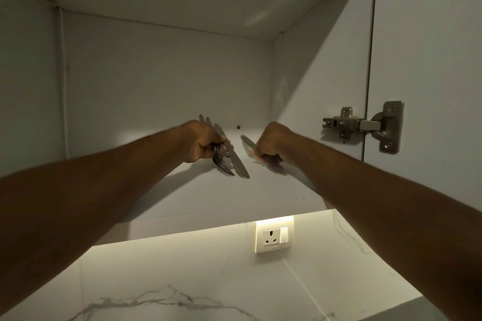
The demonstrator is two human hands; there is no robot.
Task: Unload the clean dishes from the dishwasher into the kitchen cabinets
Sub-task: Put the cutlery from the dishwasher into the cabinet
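From my head camera, both my arms reach up into the open wall cabinet point(167, 81). My left hand point(199, 142) has its fingers curled tight round a bundle of cutlery point(230, 161), forks and at least one knife, tips slanting down towards the cabinet shelf point(208, 198). I judge I grip them as a bunch so they can be laid down together. My right hand point(271, 142) has its fingers closed on a single knife point(273, 167), its blade low over the shelf, near the bundle but apart from it; whether it touches the shelf I cannot tell.

The shelf is plain white and dim inside. A metal hinge point(362, 125) holds the door at the right. Below, a lit marble wall point(182, 281) carries a socket point(273, 237). The dishwasher is out of sight.
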